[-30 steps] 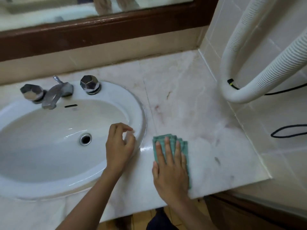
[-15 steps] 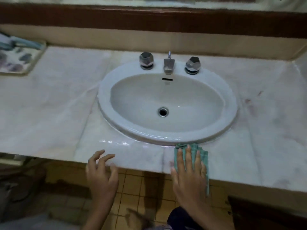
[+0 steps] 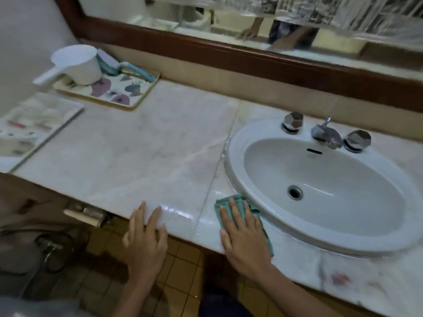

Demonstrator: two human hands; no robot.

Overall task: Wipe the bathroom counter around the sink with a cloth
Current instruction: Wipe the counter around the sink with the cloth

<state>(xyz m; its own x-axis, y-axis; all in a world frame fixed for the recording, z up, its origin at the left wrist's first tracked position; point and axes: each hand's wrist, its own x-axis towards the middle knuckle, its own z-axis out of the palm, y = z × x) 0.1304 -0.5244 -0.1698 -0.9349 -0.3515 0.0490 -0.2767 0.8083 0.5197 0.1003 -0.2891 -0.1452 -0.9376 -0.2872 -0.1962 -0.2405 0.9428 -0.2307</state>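
A folded green cloth (image 3: 231, 201) lies on the pale marble counter (image 3: 142, 154), just left of the front-left rim of the white oval sink (image 3: 235, 154). My right hand (image 3: 243, 234) presses flat on the cloth with straight fingers. My left hand (image 3: 146, 241) is spread open at the counter's front edge, its fingertips touching the marble and holding nothing. A wet sheen shows on the counter between the two hands.
A chrome tap (image 3: 326, 133) with two faceted knobs stands behind the basin. At the far left, a floral tray (image 3: 128, 92) holds a white scoop (image 3: 77, 64) and a blue-handled brush (image 3: 137, 70). A second tray (image 3: 34, 124) lies at the left edge. A wood-framed mirror runs along the back.
My right hand has slid the cloth leftward along the front of the sink, from its right side to its front-left rim. My left hand left the sink rim and now touches the counter's edge.
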